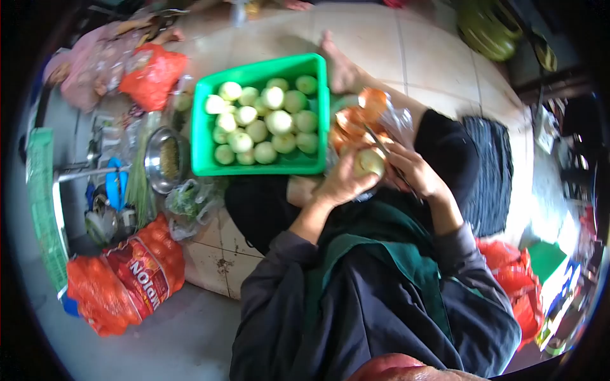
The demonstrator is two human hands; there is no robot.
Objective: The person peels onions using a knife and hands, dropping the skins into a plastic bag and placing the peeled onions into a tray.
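A pale peeled onion (369, 163) is held in my left hand (342, 182), its fingers wrapped round the near side. My right hand (415, 169) grips a dark knife (379, 141), whose blade slants up and to the left, just beside the onion. Beyond both hands, orange-brown onion skins (359, 118) lie on clear plastic. To the left stands a green rectangular basin (259, 170) holding several peeled onions (256, 131).
A red mesh onion sack (127, 276), a metal bowl (152, 162) and bagged greens (185, 201) are at the left. Another person (95, 66) is at the upper left, near an orange bag (152, 76). A green gas cylinder (489, 28) stands at the upper right.
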